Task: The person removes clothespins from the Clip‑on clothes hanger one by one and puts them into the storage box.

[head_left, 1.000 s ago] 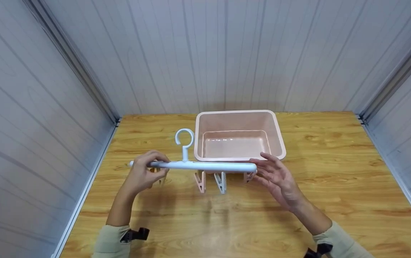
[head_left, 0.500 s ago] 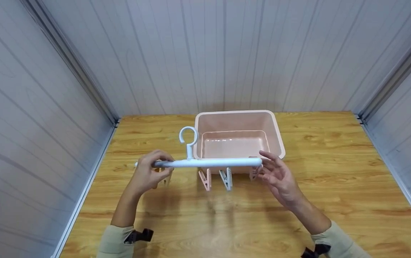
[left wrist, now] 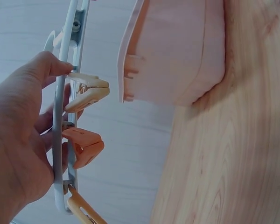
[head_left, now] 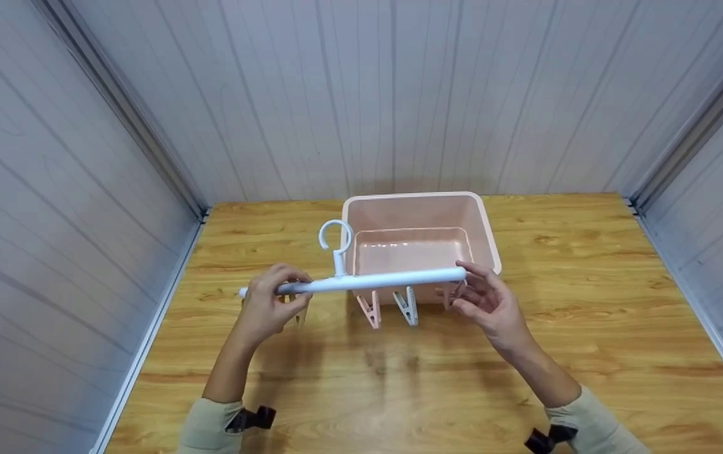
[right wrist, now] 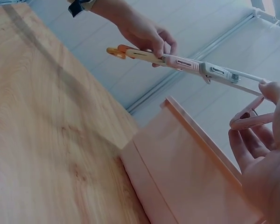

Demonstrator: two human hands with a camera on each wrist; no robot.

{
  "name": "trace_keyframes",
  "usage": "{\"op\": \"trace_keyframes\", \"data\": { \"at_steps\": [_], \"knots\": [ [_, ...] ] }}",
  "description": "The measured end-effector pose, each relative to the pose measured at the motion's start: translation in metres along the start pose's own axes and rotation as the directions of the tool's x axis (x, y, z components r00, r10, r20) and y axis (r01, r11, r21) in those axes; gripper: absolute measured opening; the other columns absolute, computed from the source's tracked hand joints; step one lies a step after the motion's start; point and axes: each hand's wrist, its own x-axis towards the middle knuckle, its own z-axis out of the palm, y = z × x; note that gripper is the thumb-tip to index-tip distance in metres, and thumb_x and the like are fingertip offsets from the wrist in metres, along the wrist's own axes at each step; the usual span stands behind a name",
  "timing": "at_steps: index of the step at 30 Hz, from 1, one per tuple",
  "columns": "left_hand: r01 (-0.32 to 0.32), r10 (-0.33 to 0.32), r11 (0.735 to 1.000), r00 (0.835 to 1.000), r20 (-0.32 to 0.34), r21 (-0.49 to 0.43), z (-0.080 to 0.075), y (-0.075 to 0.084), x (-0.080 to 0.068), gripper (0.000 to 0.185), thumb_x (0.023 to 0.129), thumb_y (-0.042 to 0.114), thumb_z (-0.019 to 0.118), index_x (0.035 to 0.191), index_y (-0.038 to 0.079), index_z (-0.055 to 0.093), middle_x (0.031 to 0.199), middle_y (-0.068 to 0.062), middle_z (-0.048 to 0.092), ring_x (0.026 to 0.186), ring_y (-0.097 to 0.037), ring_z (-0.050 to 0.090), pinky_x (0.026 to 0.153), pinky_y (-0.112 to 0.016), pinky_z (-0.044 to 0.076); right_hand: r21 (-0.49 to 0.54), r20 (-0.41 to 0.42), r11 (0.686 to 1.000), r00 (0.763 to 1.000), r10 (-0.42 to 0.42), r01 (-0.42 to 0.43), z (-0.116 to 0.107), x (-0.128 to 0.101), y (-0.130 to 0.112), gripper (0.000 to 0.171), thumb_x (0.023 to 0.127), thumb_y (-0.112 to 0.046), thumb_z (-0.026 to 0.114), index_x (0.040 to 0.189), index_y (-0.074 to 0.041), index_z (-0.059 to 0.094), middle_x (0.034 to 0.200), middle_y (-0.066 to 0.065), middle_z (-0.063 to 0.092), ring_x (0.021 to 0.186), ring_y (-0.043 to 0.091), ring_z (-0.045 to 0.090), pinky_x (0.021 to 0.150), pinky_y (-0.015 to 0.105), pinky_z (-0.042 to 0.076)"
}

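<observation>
A pale blue clip hanger [head_left: 387,279] with a hook on top is held up in front of a pink basin [head_left: 491,246]. My left hand [head_left: 276,301] grips its left part, thumb on one rail and fingers behind. Beige [left wrist: 91,91], orange [left wrist: 84,144] and yellow clips [left wrist: 84,207] hang there. Farther right dangle a pink clip [head_left: 371,309] and a grey-blue clip [head_left: 407,306]. At the right end, my right hand [head_left: 491,306] has its thumb and fingers around another pink clip [right wrist: 252,120], with one digit against the bar's end.
The basin stands on a wooden table [head_left: 563,315] near the back wall [head_left: 399,94]. Panelled side walls rise at left and right. Straps with black mounts sit on both sleeves.
The hanger has shifted right and its right end has risen, so it now slants. My left hand moved right with it. My right fingers have come in closer around the end clip.
</observation>
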Motion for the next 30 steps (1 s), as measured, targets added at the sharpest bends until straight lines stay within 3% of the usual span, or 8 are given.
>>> {"op": "trace_keyframes", "data": {
  "at_steps": [4,8,12,16,23,30],
  "knots": [
    [0.007,-0.007,1.000,1.000,-0.010,0.014,0.002,0.002,-0.001,0.021,0.091,-0.002,0.087,0.106,0.012,0.084,0.107,-0.005,0.081,0.098,-0.019,0.075,0.085,-0.032,0.063,-0.042,-0.071,0.999,0.997,0.006,-0.009,-0.001,0.003,-0.001,0.062,0.099,0.016,0.071,0.146,-0.026,0.069,0.128,-0.011,0.079,0.113,0.004,0.077,0.096,0.019,0.063],
    [0.016,-0.016,1.000,1.000,-0.011,0.025,0.005,0.002,-0.002,0.021,0.091,-0.002,0.088,0.106,0.012,0.083,0.107,-0.004,0.080,0.099,-0.019,0.075,0.084,-0.032,0.063,-0.036,-0.091,0.999,0.996,-0.021,0.018,-0.002,0.007,-0.002,0.060,0.099,0.014,0.074,0.144,-0.026,0.071,0.122,-0.012,0.082,0.110,0.003,0.078,0.096,0.019,0.063],
    [0.021,-0.021,1.000,1.000,0.004,0.013,0.008,0.004,-0.002,0.021,0.091,-0.003,0.087,0.105,0.012,0.083,0.107,-0.005,0.080,0.098,-0.018,0.075,0.083,-0.031,0.063,-0.084,-0.124,0.996,0.991,-0.052,0.042,-0.004,0.009,-0.003,0.044,0.099,0.006,0.080,0.136,-0.019,0.078,0.116,-0.012,0.084,0.107,0.003,0.079,0.093,0.018,0.063],
    [0.075,-0.075,0.997,0.997,0.035,-0.001,0.009,0.007,-0.002,0.021,0.092,-0.002,0.087,0.107,0.013,0.083,0.110,-0.005,0.081,0.099,-0.016,0.074,0.086,-0.029,0.063,-0.117,-0.146,0.989,0.984,-0.103,0.086,-0.006,0.009,-0.002,0.028,0.099,0.000,0.083,0.126,-0.007,0.083,0.110,-0.012,0.086,0.103,0.003,0.078,0.090,0.017,0.062],
    [0.105,-0.105,0.995,0.993,0.045,0.003,0.011,0.011,-0.003,0.020,0.093,0.001,0.088,0.108,0.014,0.083,0.113,-0.004,0.080,0.103,-0.018,0.075,0.089,-0.036,0.066,-0.094,-0.137,0.989,0.982,-0.127,0.115,-0.008,0.009,-0.002,0.033,0.098,0.005,0.082,0.125,-0.013,0.084,0.108,-0.011,0.086,0.097,0.001,0.079,0.085,0.016,0.062],
    [0.073,-0.075,0.996,0.996,0.043,0.044,0.013,0.010,-0.004,0.020,0.093,0.003,0.089,0.107,0.015,0.083,0.111,-0.003,0.080,0.102,-0.018,0.075,0.089,-0.031,0.062,0.020,-0.125,0.994,0.987,-0.102,0.105,-0.007,0.011,-0.004,0.032,0.103,0.012,0.071,0.124,-0.010,0.082,0.106,-0.003,0.084,0.084,0.017,0.085,0.068,0.027,0.068]
  ]
}}
